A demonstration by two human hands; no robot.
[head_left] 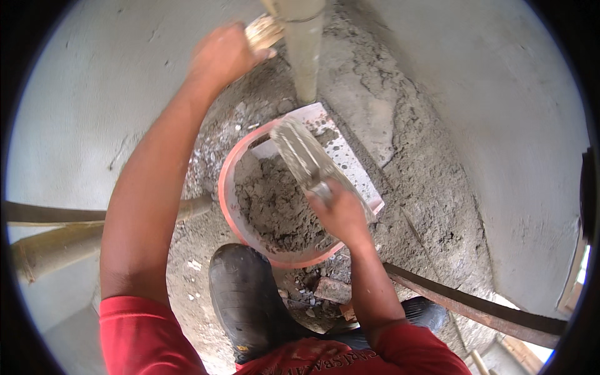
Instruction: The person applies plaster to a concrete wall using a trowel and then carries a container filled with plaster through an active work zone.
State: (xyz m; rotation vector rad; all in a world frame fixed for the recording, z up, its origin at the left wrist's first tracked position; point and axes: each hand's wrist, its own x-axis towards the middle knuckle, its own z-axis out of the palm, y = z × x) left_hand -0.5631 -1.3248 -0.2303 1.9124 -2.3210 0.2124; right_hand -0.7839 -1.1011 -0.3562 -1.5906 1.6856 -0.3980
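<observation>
My right hand grips the handle of a plastering trowel, its long flat metal blade coated in grey mortar. The blade slants over the right side of a round tub with an orange rim. Grey wet mortar fills much of the tub. Under the trowel, a pale board spotted with mortar lies across the tub's edge. At the upper left, my left hand is closed round a tan, rough-ended piece beside the upright pole; its kind is unclear.
A bamboo pole stands just beyond the tub. More bamboo comes in from the left, and a dark curved strip crosses at lower right. Grey plastered walls rise around. Brick pieces lie near my black boot.
</observation>
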